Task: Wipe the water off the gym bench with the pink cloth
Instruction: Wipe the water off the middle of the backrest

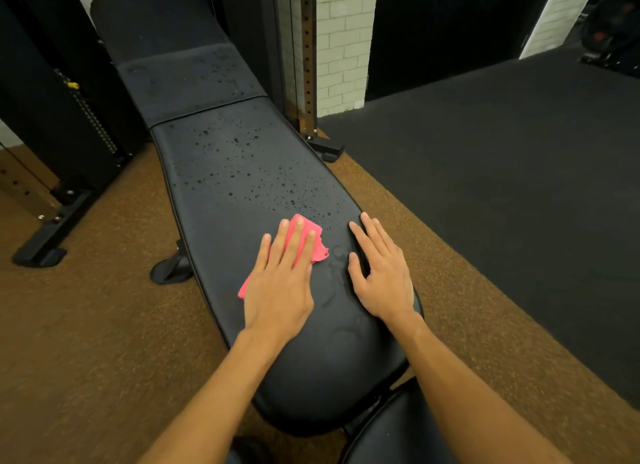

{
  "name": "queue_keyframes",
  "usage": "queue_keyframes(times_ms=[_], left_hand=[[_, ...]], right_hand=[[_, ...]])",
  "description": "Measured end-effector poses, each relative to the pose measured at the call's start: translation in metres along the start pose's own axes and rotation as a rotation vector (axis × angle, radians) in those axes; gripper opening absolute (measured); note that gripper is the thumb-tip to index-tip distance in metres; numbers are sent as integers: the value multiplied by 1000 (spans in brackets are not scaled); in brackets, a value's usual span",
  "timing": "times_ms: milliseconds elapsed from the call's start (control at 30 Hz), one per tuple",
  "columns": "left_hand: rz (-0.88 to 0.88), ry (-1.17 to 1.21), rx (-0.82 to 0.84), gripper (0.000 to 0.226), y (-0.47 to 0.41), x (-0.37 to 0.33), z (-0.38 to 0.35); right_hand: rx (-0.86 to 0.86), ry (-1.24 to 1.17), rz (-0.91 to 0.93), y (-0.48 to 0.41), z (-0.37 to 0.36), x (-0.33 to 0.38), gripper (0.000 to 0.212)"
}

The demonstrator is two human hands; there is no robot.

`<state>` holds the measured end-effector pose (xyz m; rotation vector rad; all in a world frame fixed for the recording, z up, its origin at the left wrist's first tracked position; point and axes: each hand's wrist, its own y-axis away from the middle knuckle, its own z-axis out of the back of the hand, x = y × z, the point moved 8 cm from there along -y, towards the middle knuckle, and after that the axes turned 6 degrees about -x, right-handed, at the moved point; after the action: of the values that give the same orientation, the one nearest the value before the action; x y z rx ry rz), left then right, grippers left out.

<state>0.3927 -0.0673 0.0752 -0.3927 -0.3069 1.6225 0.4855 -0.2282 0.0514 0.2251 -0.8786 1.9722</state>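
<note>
One black padded gym bench is stretching across brown flooring beside a dark rubber mat. One perforated rack upright is standing near its far right edge, against a white brick wall. Two bare hands are lying flat on the near end. The left hand, fingers straight, is pressing one crumpled pink cloth onto the pad. The right hand, fingers spread and holding nothing, is resting just beside it. Water droplets are beading across the pad beyond the cloth.
</note>
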Motion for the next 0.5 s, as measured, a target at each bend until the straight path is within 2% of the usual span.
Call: queue_keyframes(times_ms=[100, 200, 300, 367, 433, 500], left_hand=[[31, 128, 50, 63, 11, -13, 0], [170, 384, 74, 56, 19, 0, 17], [227, 293, -63, 46, 30, 24, 40], [221, 245, -108, 41, 39, 30, 45], [237, 302, -100, 39, 45, 30, 42], [337, 424, -67, 40, 47, 31, 38]], right_hand=[[27, -43, -11, 1, -1, -2, 57], [54, -137, -94, -1, -3, -2, 58], [-2, -175, -175, 11, -3, 11, 56], [-89, -224, -160, 24, -1, 31, 55], [-118, -296, -123, 37, -3, 54, 53], [-107, -316, -47, 45, -7, 76, 50]])
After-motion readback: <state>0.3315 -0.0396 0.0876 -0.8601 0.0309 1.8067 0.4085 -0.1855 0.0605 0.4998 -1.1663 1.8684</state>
